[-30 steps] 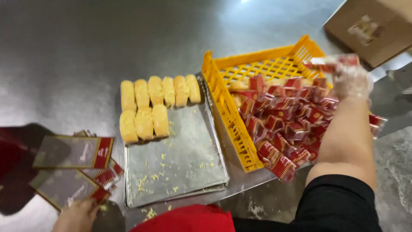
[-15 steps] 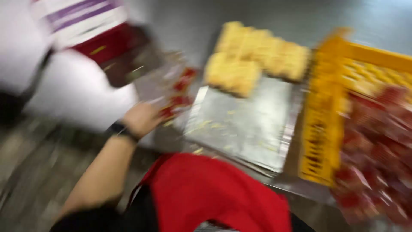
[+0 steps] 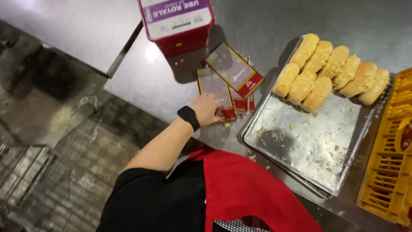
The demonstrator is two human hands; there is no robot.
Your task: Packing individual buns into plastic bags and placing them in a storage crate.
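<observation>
So the left hand (image 3: 209,108) is down on a flat maroon packet (image 3: 218,95), fingers curled over its lower end, grasping it on the steel table (image 3: 128,81). Another packet (image 3: 234,69) lies overlapping just above, near a red tub (image 3: 180,23) with a white lid. The metal tray (image 3: 309,146) beside them holds bread rolls (image 3: 326,75) at its far end (crumbs everywhere). A yellow crate (image 3: 388,172) touches the tray's right side. The floor (image 3: 64,129) looks wet and worn.

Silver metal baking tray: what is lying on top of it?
On the silver metal baking tray lie golden oblong bread rolls in two rows at its far end, with scattered pale crumbs on the bare metal. Anything under the rolls is hidden.
</observation>
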